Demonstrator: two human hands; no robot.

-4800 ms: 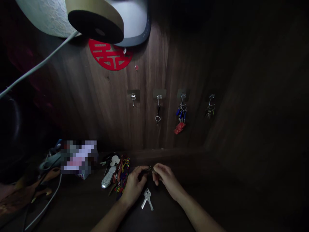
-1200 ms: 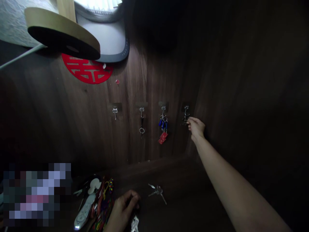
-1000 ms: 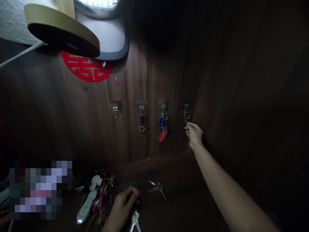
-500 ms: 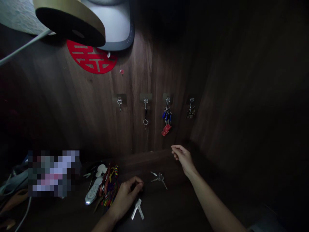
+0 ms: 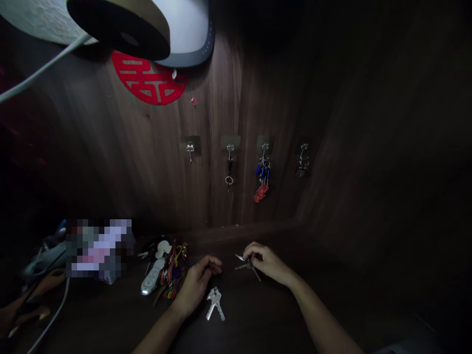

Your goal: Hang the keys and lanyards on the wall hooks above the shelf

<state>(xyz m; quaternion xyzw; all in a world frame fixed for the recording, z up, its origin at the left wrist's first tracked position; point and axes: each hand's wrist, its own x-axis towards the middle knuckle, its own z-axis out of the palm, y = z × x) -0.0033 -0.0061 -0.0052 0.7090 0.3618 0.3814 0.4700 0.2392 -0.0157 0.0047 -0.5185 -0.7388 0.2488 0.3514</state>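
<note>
My right hand (image 5: 268,263) rests on the dark wooden shelf with its fingers pinched on a small bunch of silver keys (image 5: 246,264). My left hand (image 5: 198,284) lies curled on the shelf beside it, and what its fingers hold, if anything, is hidden. A second pair of silver keys (image 5: 215,303) lies just below and between the hands. On the back panel are several metal hooks: one bare (image 5: 190,149), one with a black strap and ring (image 5: 229,169), one with blue keys and a red tag (image 5: 262,178), one with a dark key bunch (image 5: 301,166).
A white remote (image 5: 152,279) and a pile of coloured lanyards (image 5: 174,270) lie left of my left hand. A red paper cutout (image 5: 150,81) is stuck high on the panel. A lamp base (image 5: 121,24) and cable (image 5: 37,73) hang at top left.
My right hand has come down from the rightmost hook, leaving the dark key bunch hanging there, and has closed on the silver keys on the shelf. My left hand has stayed put.
</note>
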